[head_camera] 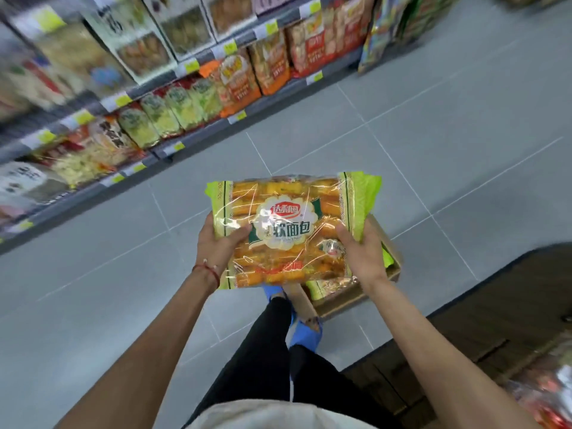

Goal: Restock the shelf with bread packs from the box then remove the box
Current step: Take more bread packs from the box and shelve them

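1. Pack (288, 230): held in the air at mid-body, directly above the box (346, 297), label up and touching nothing but the hands.
2. Hands: left hand (216, 246) clamps the pack's left end, thumb on top and fingers under. Right hand (363, 252) does the same on the right end. They are apart, one per sealed green end.
3. Long axis: runs hand to hand, across the body.
4. Key relation: the shelf (148, 156) lies to the left and ahead, with a strip of floor (402, 134) between it and the feet. The left hand is nearer, so my read is the placement leads left end first, or the body turns left.
5. Target slot, as a guess: similar green-edged packs (173, 109) stand on a lower tier, end-on to the aisle. The pack would likely need rotating to match. That area is blurred, so I can't pick out an exact gap.
6. Box: on the floor near a dark cabinet (495, 305) on the right, with more packs (328, 286) visible inside. Restock is not finished and box removal is not due yet.
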